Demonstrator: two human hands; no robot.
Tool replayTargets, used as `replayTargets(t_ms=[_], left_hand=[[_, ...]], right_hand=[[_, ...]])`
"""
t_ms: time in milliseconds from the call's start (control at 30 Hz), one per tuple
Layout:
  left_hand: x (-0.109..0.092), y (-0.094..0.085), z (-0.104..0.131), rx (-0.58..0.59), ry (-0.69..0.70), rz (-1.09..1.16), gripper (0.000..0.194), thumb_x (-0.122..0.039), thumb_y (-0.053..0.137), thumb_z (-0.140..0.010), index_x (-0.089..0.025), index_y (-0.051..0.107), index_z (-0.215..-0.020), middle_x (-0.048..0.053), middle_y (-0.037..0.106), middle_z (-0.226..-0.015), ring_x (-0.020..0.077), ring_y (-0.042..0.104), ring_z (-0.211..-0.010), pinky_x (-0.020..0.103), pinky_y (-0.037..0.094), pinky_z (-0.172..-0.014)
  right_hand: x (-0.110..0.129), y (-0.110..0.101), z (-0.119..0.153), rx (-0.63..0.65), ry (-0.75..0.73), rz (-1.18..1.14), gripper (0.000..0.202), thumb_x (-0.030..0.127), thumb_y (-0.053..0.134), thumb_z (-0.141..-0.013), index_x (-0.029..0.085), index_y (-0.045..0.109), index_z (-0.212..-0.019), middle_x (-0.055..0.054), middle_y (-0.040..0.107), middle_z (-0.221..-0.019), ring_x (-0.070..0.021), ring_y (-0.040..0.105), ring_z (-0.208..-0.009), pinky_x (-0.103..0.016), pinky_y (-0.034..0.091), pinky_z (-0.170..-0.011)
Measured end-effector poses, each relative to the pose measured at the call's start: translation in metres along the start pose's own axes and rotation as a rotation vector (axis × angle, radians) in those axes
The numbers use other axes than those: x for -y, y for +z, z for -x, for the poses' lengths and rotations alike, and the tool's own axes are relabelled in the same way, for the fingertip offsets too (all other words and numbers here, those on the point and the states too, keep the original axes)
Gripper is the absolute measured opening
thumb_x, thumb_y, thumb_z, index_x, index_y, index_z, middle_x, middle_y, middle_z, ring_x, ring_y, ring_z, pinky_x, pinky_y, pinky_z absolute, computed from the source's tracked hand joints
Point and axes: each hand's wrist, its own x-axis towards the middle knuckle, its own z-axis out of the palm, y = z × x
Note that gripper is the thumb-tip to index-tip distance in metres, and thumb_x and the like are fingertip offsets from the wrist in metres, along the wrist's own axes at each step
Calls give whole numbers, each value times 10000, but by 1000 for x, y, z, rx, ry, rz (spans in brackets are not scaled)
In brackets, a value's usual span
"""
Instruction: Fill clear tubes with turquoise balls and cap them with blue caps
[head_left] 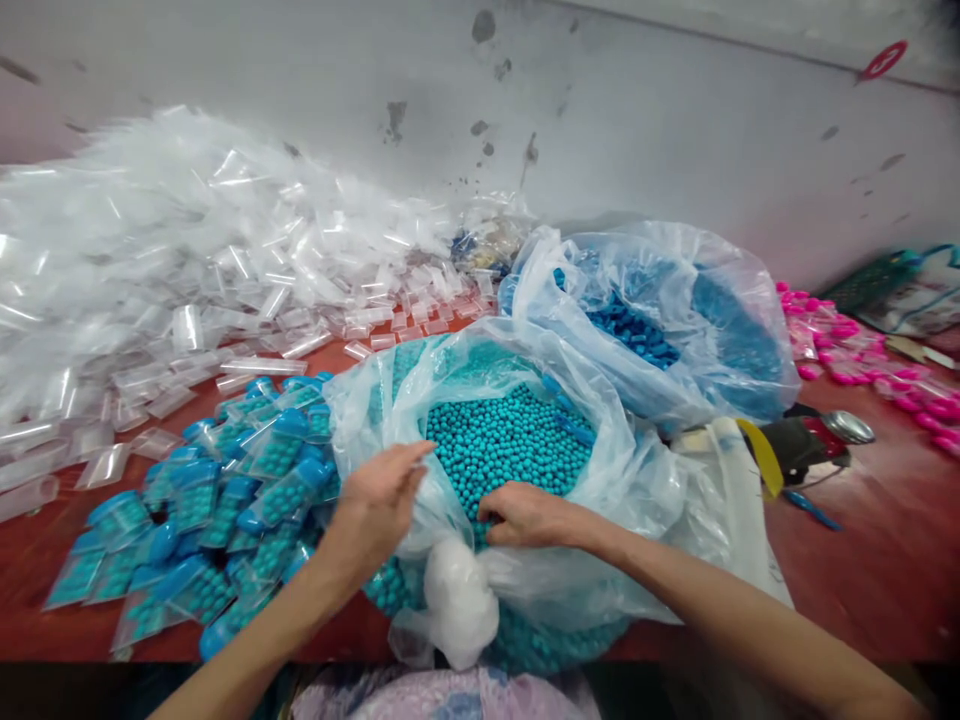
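Observation:
A clear plastic bag (630,490) full of small teal beads (510,435) stands open before me. At its left rim is my left hand (386,490), its fingers stretched toward the beads; whether it holds anything is hidden. My right hand (525,515) is inside the opening at the near edge of the beads, fingers curled together, and what they hold cannot be made out. A white knotted lump of plastic (459,600) hangs at the bag's front. Left of the bag lie filled clear tubes with blue caps (277,445), heaped together.
Many empty clear tubes (187,325) are piled at the back left. Behind the bead bag sits another bag (712,330) with blue caps (634,330). Pink-capped pieces (840,345) lie at the right, near a dark tool with a round metal end (851,428). The table (885,540) is red.

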Motion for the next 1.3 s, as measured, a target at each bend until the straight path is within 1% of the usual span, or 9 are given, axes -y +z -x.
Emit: replayTargets(t_ms=[133,233,400,467,567,833,1000,1167,1300], left_hand=[[-10,45,-16,461,-78,299,362,-189,480,-708,-194,575,-1057,30,646,-859,186,566,-747,260,415,-664],[0,65,-23,618,-69,334,291,-169,506,-654,-186,597,-930,-16,591,-705,161,511,-649,240,377,-608],[13,74,-21,579,-102,436,106,-233,484,-706,-175,540,-775,-46,465,-649,119,423,-626,220,349,-593],[15,72,-20,547,-218,521,136,-290,471,-734,-181,498,-810,-64,386,-614,101,389,-585,208,360,-559],[14,68,-21,535,-381,604,189,-347,500,-720,-187,442,-803,-80,308,-611,82,367,-546,190,388,-501],[6,61,-24,662,-504,641,268,-401,512,-724,-191,437,-873,-83,411,-634,59,473,-442,170,366,-416],[9,66,-22,631,-521,747,322,-424,561,-694,-196,438,-885,-79,453,-641,62,517,-482,154,367,-429],[8,69,-26,606,-524,738,332,-431,571,-674,-190,443,-862,-67,483,-645,91,543,-526,164,367,-417],[3,76,-32,558,-481,782,395,-459,562,-672,-194,440,-938,-70,471,-642,107,561,-502,183,375,-398]], right_hand=[[-6,-12,-2,-107,82,-181,197,216,540,-684,167,606,-863,14,583,-687,-118,491,-613,-199,296,-517],[-7,-21,-3,-229,116,-282,177,186,561,-656,156,581,-829,22,560,-674,-108,479,-608,-189,312,-518],[-12,-18,0,-308,234,-550,208,205,489,-731,144,545,-921,36,549,-616,-97,508,-533,-182,348,-482],[-14,-13,8,-211,258,-518,183,176,449,-743,144,583,-864,24,569,-598,-105,525,-529,-189,359,-486],[-11,-4,20,17,94,-295,200,96,462,-688,166,647,-719,4,640,-677,-126,565,-638,-203,375,-569],[21,16,17,227,-32,7,389,172,520,-705,202,579,-1088,-48,665,-835,-196,586,-709,-238,358,-544],[21,22,18,130,-23,-1,407,154,512,-720,218,532,-1121,-33,635,-864,-178,570,-730,-231,367,-584],[-6,16,26,-52,78,96,421,267,499,-772,257,490,-1193,-54,569,-933,-170,561,-712,-238,364,-565],[-28,-1,31,-169,80,36,271,261,474,-810,250,587,-1056,-35,598,-919,-163,570,-788,-230,378,-636]])
